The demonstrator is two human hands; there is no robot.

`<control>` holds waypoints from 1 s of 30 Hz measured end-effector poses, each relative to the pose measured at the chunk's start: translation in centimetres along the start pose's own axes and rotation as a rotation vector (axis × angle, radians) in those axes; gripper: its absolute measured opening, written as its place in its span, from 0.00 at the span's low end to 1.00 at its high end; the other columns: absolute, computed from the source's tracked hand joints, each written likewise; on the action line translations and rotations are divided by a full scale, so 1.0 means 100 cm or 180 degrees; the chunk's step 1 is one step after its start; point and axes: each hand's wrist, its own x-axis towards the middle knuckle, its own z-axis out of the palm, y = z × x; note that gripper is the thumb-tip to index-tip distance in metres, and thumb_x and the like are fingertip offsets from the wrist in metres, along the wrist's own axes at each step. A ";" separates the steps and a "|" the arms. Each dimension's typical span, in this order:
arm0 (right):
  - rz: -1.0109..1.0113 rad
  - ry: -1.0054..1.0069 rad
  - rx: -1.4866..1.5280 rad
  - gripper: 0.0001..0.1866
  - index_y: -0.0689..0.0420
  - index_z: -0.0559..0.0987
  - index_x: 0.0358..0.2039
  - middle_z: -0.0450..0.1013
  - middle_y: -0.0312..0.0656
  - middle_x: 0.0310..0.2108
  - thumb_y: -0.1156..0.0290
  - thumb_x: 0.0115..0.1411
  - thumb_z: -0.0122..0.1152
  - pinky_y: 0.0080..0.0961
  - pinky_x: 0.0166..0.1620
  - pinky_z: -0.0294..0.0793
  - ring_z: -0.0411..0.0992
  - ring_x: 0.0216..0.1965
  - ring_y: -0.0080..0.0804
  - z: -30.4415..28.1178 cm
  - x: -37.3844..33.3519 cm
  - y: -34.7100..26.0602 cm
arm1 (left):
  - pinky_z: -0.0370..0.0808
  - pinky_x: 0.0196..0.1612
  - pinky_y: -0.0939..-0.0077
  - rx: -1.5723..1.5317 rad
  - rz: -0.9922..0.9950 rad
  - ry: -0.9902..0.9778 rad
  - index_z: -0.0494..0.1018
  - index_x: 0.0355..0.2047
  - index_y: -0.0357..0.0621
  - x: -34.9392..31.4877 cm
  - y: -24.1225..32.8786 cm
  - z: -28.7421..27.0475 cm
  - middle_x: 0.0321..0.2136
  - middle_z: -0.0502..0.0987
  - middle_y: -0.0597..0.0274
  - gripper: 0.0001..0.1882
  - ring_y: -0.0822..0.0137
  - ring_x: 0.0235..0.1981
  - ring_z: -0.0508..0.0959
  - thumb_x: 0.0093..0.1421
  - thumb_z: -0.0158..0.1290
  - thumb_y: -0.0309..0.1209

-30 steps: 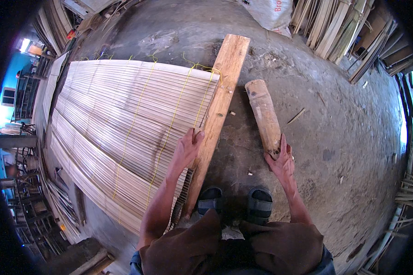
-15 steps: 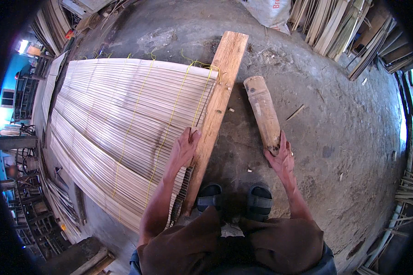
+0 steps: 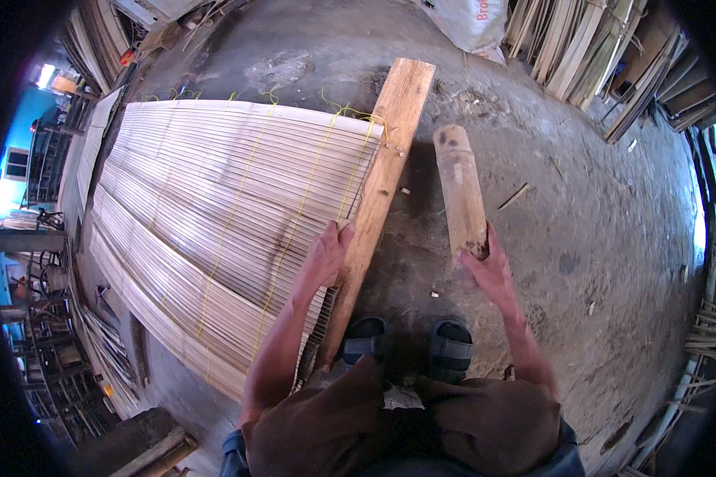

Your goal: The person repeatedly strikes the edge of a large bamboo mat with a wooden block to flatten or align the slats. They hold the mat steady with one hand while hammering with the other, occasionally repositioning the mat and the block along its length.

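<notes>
A large mat of pale bamboo slats (image 3: 215, 183), strung with yellow cords, lies to my left. A long wooden plank (image 3: 382, 179) runs along its right edge. My left hand (image 3: 324, 253) is closed at that edge, thumb and finger pinching the slat ends against the plank; its other fingertips are partly hidden. My right hand (image 3: 492, 266) grips the near end of a thick bamboo piece (image 3: 461, 183). The bamboo points away from me, right of the plank and apart from it.
My sandalled feet (image 3: 451, 350) stand on the grey concrete floor (image 3: 581, 270), where small wood chips and a thin stick (image 3: 513, 196) lie. A white sack (image 3: 469, 28) and bundled bamboo strips (image 3: 561, 48) stand at the far right. Wooden racks (image 3: 56, 342) line the left.
The bamboo piece in my right hand has turned more upright in the picture, its far end shifting slightly right and away. My left hand stays at the mat's edge.
</notes>
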 end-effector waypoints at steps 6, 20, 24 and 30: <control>-0.0935 0.0941 0.1107 0.57 0.64 0.47 0.73 0.65 0.54 0.63 0.62 0.52 0.75 0.35 0.62 0.70 0.69 0.60 0.41 -0.049 0.013 -0.163 | 0.74 0.36 0.41 0.0404 0.0351 0.0129 0.67 0.37 0.31 -0.004 -0.042 0.003 0.26 0.76 0.27 0.27 0.29 0.34 0.79 0.72 0.45 0.50; -0.0239 -0.1062 0.1239 0.50 0.60 0.48 0.73 0.67 0.53 0.62 0.60 0.59 0.68 0.35 0.63 0.68 0.68 0.61 0.35 0.043 0.039 -0.055 | 0.75 0.35 0.49 0.1170 0.0969 0.0550 0.69 0.42 0.29 -0.010 -0.049 0.011 0.28 0.76 0.26 0.26 0.34 0.32 0.80 0.72 0.44 0.47; -0.0725 -0.0813 0.0667 0.50 0.57 0.45 0.75 0.64 0.51 0.65 0.62 0.61 0.68 0.36 0.62 0.68 0.67 0.62 0.38 0.042 0.024 -0.027 | 0.75 0.41 0.46 0.0414 -0.0122 -0.0265 0.70 0.43 0.26 0.002 -0.031 -0.001 0.27 0.78 0.30 0.32 0.41 0.34 0.83 0.72 0.41 0.52; 0.1076 -0.0932 0.2307 0.51 0.50 0.46 0.76 0.58 0.45 0.69 0.64 0.61 0.69 0.34 0.64 0.65 0.61 0.65 0.35 0.044 -0.026 0.008 | 0.76 0.45 0.47 -0.0524 -0.1113 -0.1065 0.69 0.47 0.27 0.014 0.061 -0.070 0.30 0.79 0.32 0.31 0.33 0.36 0.81 0.72 0.41 0.52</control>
